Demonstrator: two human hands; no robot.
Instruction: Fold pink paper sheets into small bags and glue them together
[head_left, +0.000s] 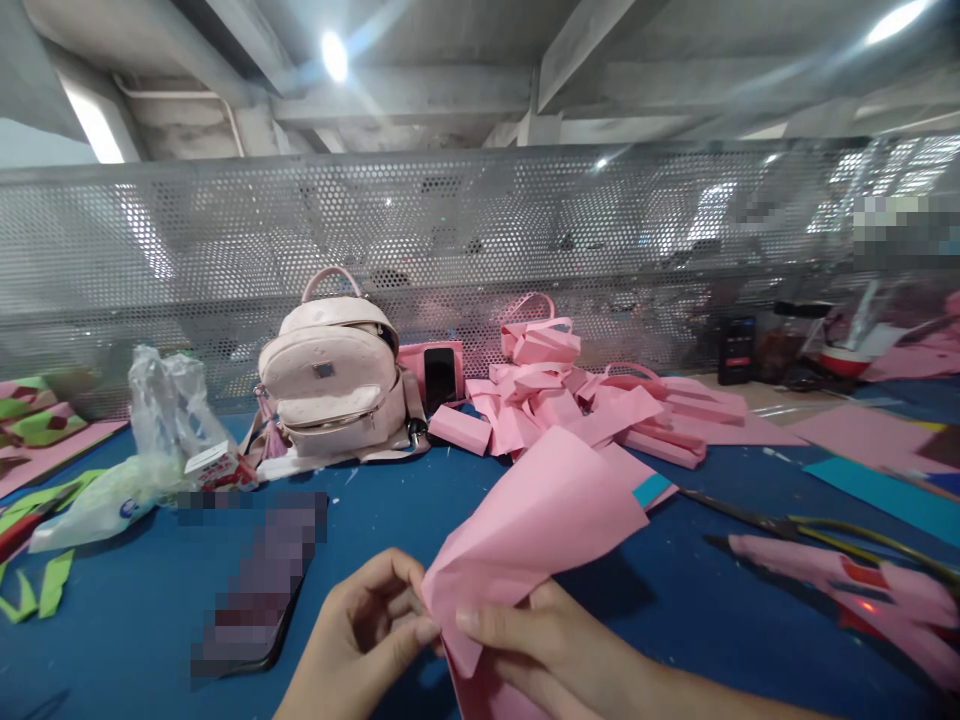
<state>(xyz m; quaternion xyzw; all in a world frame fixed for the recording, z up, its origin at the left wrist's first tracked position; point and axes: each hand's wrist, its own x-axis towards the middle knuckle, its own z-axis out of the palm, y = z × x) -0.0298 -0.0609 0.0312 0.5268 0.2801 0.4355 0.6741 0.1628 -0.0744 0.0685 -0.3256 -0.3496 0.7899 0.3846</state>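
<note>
A curled pink paper sheet (pixel 536 510) with a small blue strip (pixel 651 490) near its far right tip is held up over the table. My left hand (pixel 375 630) is closed, pinching the sheet's left edge between thumb and fingers. With the thumb on top and the fingers behind, my right hand (pixel 536 645) grips the same sheet lower down. Part of the sheet runs out of view at the bottom. Behind it lies a heap of folded pink paper pieces (pixel 525 385). To the right rests a pink-wrapped glue gun (pixel 847 575) with a glowing orange light.
Scissors (pixel 795 525) lie beside the glue gun. A phone (pixel 262 590) is left of my hands on the blue table (pixel 375 510). Farther back stand a pale pink backpack (pixel 337 375), a plastic bag (pixel 165 410) and a perforated metal partition (pixel 450 230). A blue strip (pixel 885 495) lies right.
</note>
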